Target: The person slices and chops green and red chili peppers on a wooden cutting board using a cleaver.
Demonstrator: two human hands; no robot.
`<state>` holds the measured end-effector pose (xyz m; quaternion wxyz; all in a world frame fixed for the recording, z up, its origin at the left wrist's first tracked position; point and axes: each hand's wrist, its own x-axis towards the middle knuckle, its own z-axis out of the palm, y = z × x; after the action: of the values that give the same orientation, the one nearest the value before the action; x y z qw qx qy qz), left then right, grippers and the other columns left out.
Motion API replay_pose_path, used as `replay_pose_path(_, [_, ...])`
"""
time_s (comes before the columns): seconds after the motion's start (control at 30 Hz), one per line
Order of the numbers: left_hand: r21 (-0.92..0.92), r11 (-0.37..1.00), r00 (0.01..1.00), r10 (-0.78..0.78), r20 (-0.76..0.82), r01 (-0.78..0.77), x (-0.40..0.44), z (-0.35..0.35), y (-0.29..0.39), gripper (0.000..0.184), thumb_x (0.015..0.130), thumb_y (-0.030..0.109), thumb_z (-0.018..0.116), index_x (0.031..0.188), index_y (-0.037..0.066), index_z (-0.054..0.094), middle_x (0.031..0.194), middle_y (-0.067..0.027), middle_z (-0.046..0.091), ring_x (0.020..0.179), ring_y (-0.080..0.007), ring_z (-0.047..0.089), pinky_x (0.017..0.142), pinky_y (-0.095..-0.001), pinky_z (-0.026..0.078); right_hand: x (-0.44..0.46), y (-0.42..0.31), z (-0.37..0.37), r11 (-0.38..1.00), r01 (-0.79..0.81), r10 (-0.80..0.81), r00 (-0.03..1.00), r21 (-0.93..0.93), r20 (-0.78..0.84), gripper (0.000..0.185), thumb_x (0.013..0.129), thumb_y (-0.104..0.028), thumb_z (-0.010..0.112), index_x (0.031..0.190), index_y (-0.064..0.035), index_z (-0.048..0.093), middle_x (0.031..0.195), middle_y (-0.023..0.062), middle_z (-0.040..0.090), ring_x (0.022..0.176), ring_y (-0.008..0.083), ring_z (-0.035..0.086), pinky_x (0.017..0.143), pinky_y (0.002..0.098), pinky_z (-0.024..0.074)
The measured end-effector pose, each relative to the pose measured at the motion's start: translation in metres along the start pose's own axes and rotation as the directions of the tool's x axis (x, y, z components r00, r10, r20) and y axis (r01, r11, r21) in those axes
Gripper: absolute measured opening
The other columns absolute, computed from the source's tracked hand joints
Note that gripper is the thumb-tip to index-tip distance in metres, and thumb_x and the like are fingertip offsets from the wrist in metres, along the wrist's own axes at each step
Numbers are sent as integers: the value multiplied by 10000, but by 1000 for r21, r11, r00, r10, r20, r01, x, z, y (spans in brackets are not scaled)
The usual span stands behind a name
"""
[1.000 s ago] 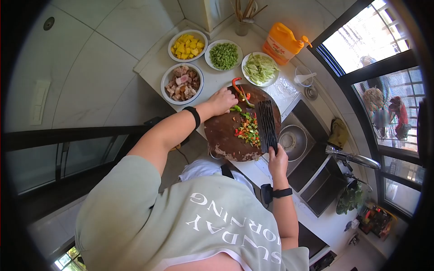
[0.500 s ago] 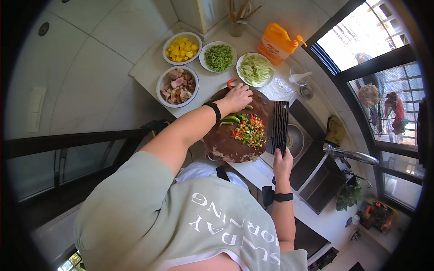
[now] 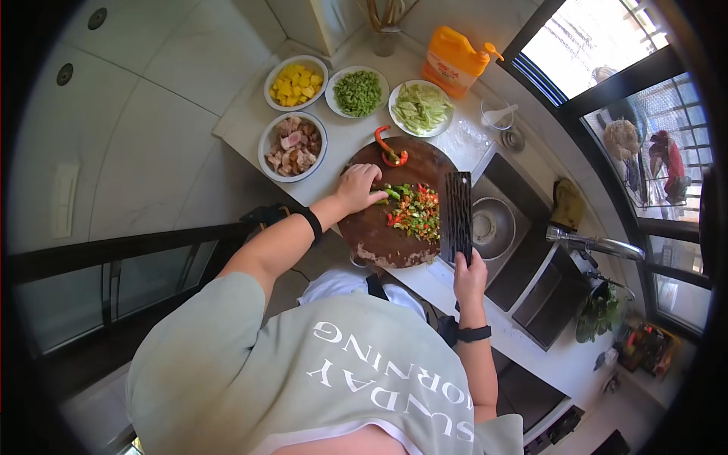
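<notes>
My left hand (image 3: 359, 188) rests on the left side of the round wooden chopping board (image 3: 364, 233), its fingers curled over a green chili pepper (image 3: 392, 194) that is mostly hidden beneath them. In my right hand (image 3: 470, 279) is the handle of a cleaver (image 3: 456, 216). Its broad dark, textured blade stands over the board's right edge, apart from the left hand. Between the two hands lies a pile of chopped red and green chili (image 3: 415, 212). Whole red chili peppers (image 3: 390, 152) sit at the far edge of the board.
Beyond the board stand a bowl of raw meat (image 3: 294, 144), a bowl of yellow chunks (image 3: 296, 83), a plate of chopped green vegetable (image 3: 357, 92) and a plate of pale green slices (image 3: 422, 108). An orange jug (image 3: 455, 62) is behind them. Right of the board is a sink (image 3: 519, 199) with a faucet (image 3: 595, 243).
My left hand has moved from the red chilies at the board's far edge back toward me, onto the green chili by the chopped pile. The cleaver stays at the right edge.
</notes>
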<state>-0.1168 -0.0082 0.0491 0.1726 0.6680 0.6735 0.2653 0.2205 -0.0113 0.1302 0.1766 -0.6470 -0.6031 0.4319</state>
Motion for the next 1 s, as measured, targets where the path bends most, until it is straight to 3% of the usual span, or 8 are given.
replay_pose_path(0.13, [56,971,973,230,32,-231,-22,4,14,310,676,175,816,884,106,596,1062,-90,536,970,-301,558,855,-419,466,0,-19,7,1000,9,-8,999,-20,51,188,918,-157,602,1012,2,637,716,163,602,649,270,575,654,377,460])
replay_pose_path(0.2, [133,978,987,157,14,-158,-32,16,17,243,687,141,790,858,106,622,1031,-84,537,966,-283,560,839,-415,476,0,-16,14,989,148,-148,989,-11,-7,166,926,-142,603,984,11,626,626,50,552,536,144,489,535,333,405])
replay_pose_path(0.33, [159,987,993,-20,117,1,-49,28,40,176,712,132,748,854,116,646,1047,-59,536,964,-273,559,836,-413,484,2,-9,18,994,114,-114,993,1,7,172,924,-149,610,985,11,624,636,68,563,543,154,503,544,340,413])
replay_pose_path(0.43, [173,985,999,-5,39,-2,-47,24,53,171,714,139,748,845,114,641,1067,-65,531,997,-275,545,849,-412,483,0,-17,16,987,113,-111,993,-117,27,177,922,-160,614,989,3,624,677,126,605,588,237,570,583,370,437])
replay_pose_path(0.5, [182,982,998,57,-21,-52,-42,29,56,177,712,137,755,836,109,633,1074,-71,526,1011,-279,537,854,-410,480,-3,-27,15,985,45,-33,997,-167,69,207,914,-204,611,1030,-38,650,818,222,658,801,432,625,713,455,477])
replay_pose_path(0.57, [191,976,989,119,-82,-102,-36,33,55,184,710,136,762,828,103,625,1080,-78,522,1025,-283,529,859,-408,477,-4,-27,19,984,50,-39,997,-169,68,194,913,-202,610,1014,-41,647,815,224,656,799,438,623,708,469,473])
replay_pose_path(0.73, [20,988,980,-151,-130,155,-32,33,51,262,671,97,805,778,81,566,1065,-98,500,991,-305,528,845,-410,475,-7,-22,30,971,105,-91,993,-216,74,178,928,-188,599,985,-21,627,786,216,644,744,411,617,672,447,465])
replay_pose_path(1.0, [6,990,987,-139,-82,140,-59,42,53,237,660,81,791,765,83,578,892,-92,542,900,-309,567,775,-405,508,-8,-22,62,867,269,-205,960,-420,192,226,899,-153,542,1107,-85,596,850,226,673,792,435,637,698,532,492])
